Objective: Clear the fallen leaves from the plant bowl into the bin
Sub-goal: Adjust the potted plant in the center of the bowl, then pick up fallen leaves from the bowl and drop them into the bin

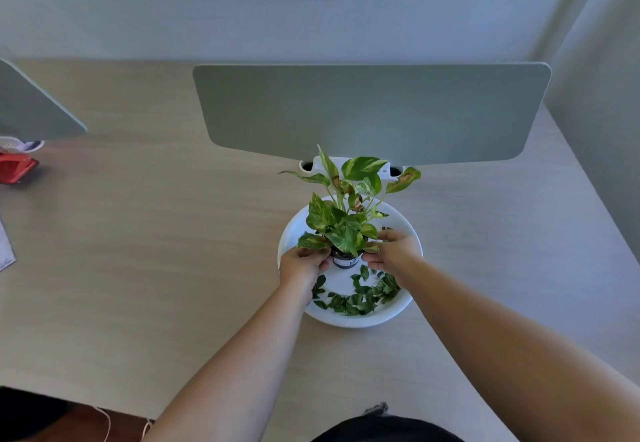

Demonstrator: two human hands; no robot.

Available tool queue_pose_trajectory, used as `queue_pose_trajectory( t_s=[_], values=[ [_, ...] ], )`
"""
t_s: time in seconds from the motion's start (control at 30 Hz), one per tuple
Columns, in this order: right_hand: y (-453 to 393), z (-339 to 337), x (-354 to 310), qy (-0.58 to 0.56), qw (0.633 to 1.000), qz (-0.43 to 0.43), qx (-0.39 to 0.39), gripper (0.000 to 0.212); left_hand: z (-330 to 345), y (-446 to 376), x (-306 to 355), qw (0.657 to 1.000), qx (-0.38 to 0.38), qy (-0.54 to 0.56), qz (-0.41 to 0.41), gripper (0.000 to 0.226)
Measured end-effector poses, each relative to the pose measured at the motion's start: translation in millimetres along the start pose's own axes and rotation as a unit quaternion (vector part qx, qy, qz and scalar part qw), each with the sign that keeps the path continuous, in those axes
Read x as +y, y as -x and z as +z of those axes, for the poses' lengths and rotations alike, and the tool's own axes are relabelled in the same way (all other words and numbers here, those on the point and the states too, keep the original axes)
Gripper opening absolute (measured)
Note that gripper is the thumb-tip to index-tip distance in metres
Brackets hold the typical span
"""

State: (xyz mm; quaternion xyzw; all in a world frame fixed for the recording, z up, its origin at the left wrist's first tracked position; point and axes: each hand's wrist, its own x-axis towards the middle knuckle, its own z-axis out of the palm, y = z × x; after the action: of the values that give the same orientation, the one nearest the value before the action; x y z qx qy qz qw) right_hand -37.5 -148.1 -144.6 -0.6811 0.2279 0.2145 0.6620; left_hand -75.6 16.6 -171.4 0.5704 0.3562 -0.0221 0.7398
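Note:
A white round bowl (pixel 356 320) sits on the wooden desk. In its middle stands a small dark pot (pixel 345 261) with a green and yellow leafy plant (pixel 343 213). Several small dark green fallen leaves (pixel 356 298) lie in the bowl's near half. My left hand (pixel 301 265) grips the pot from the left, and my right hand (pixel 393 251) grips it from the right, under the foliage. No bin is in view.
A grey-green divider panel (pixel 370 112) stands right behind the bowl, with a white bracket (pixel 384 168) at its foot. A second panel (pixel 31 109), a red object (pixel 15 168) and paper (pixel 5 247) are at the far left. The desk edge runs along the bottom left.

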Motion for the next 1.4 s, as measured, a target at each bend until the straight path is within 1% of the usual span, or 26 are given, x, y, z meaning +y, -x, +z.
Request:
queue_pose_trajectory(
  t_s=[0.13,0.33,0.4,0.47,0.5,0.53,0.6,0.63,0.7,0.73,0.77,0.83,0.87,0.93,0.97,1.03,1.07,1.1,1.13,1.17,1.2,1.27,1.3,1.33,1.37,1.4],
  values=[
    [-1,0,4,0.001,1.0,-0.004,0.007,0.025,-1,0,-1,1.0,-0.005,0.009,0.0,0.009],
    [-2,-1,6,0.008,1.0,-0.003,0.01,0.024,-3,3,-1,1.0,-0.023,0.003,0.016,0.005],
    [-4,-5,7,0.003,1.0,0.001,0.0,0.022,-6,4,-2,0.999,-0.032,-0.019,0.03,0.005],
    [-6,-10,8,0.017,1.0,-0.008,-0.018,0.017,-10,4,-3,0.993,-0.03,-0.093,0.068,0.005],
    [-6,-14,8,0.039,0.999,-0.02,-0.023,0.021,-14,5,-3,0.983,-0.027,-0.153,0.097,0.006],
    [-5,-17,8,0.082,0.996,-0.041,-0.021,0.024,-19,5,-3,0.967,-0.03,-0.219,0.125,0.012],
    [-3,-25,9,0.217,0.971,-0.1,0.002,0.022,-29,6,-3,0.925,-0.055,-0.33,0.18,0.026],
    [-2,-29,11,0.281,0.951,-0.129,0.013,0.021,-34,6,-4,0.895,-0.072,-0.385,0.213,0.027],
    [-2,-37,18,0.362,0.917,-0.168,0.022,0.023,-44,7,-10,0.826,-0.086,-0.482,0.28,0.025],
    [-2,-41,23,0.389,0.903,-0.18,0.023,0.025,-48,7,-13,0.8,-0.078,-0.51,0.306,0.023],
    [-1,-45,28,0.412,0.891,-0.189,0.022,0.026,-54,7,-19,0.784,-0.058,-0.528,0.321,0.021],
    [4,-52,38,0.444,0.874,-0.199,0.018,0.026,-64,9,-30,0.763,0.008,-0.551,0.339,0.018],
    [6,-55,41,0.457,0.864,-0.208,0.014,0.025,-69,11,-36,0.757,0.04,-0.559,0.334,0.017],
    [10,-59,48,0.475,0.849,-0.232,0.009,0.023,-76,15,-46,0.762,0.079,-0.558,0.318,0.015],
    [12,-60,52,0.477,0.846,-0.239,0.007,0.022,-79,16,-50,0.778,0.082,-0.542,0.308,0.014],
    [15,-62,58,0.475,0.845,-0.246,0.005,0.021,-80,18,-51,0.829,0.066,-0.479,0.28,0.015],
    [16,-63,61,0.471,0.847,-0.248,0.005,0.022,-79,19,-49,0.847,0.057,-0.455,0.27,0.016],
    [17,-64,63,0.468,0.849,-0.247,0.005,0.022,-78,18,-48,0.853,0.056,-0.445,0.267,0.017],
    [18,-64,64,0.466,0.85,-0.245,0.005,0.023,-77,17,-46,0.849,0.06,-0.451,0.268,0.018],
    [18,-65,64,0.467,0.85,-0.244,0.004,0.023,-77,15,-45,0.841,0.067,-0.463,0.272,0.019],
    [18,-64,62,0.471,0.848,-0.243,0.001,0.022,-77,13,-44,0.824,0.076,-0.487,0.281,0.021],
    [16,-63,58,0.487,0.841,-0.237,-0.004,0.022,-76,10,-43,0.772,0.076,-0.542,0.323,0.024],
    [13,-63,54,0.503,0.832,-0.234,-0.008,0.023,-74,7,-40,0.749,0.057,-0.565,0.341,0.027],
    [10,-61,50,0.524,0.821,-0.225,-0.014,0.026,-72,6,-37,0.732,0.024,-0.59,0.34,0.03],
    [7,-59,45,0.548,0.809,-0.212,-0.023,0.031,-69,4,-32,0.715,-0.017,-0.62,0.324,0.034],
    [3,-56,40,0.57,0.798,-0.193,-0.035,0.037,-66,2,-27,0.69,-0.049,-0.655,0.303,0.039]
  ],
)
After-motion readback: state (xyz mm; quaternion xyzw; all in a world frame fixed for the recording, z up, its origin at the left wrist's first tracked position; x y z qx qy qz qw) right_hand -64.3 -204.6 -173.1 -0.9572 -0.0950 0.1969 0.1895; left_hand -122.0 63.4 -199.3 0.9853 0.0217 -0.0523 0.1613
